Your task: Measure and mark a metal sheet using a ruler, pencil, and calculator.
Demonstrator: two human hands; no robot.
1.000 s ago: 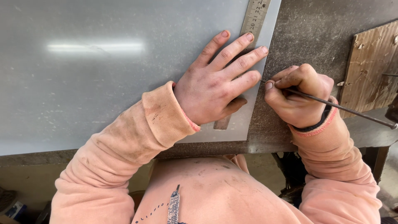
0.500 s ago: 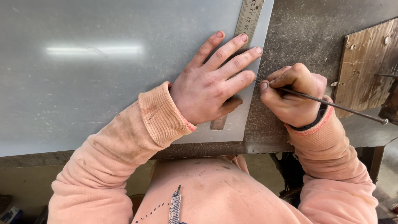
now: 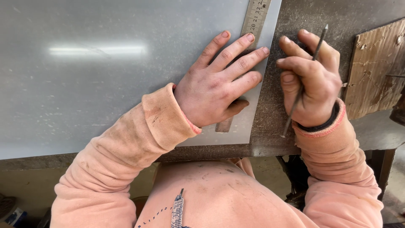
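My left hand (image 3: 219,82) lies flat, fingers spread, pressing a steel ruler (image 3: 256,14) down along the right edge of a grey metal sheet (image 3: 105,71). Most of the ruler is hidden under the hand; its lower end pokes out below my thumb. My right hand (image 3: 312,80) rests on the dark workbench (image 3: 303,17) just right of the sheet's edge. It grips a thin metal scriber (image 3: 303,82), which runs slantwise through the fist with one end up and the other down.
A worn wooden board (image 3: 373,71) lies on the bench to the right of my right hand. The bench's front edge runs just below both wrists. My pink sleeves and chest fill the lower part of the view.
My right hand has lifted the scriber from the ruler's edge and swung it from lying nearly level to standing nearly upright. My left hand stays pressed on the ruler.
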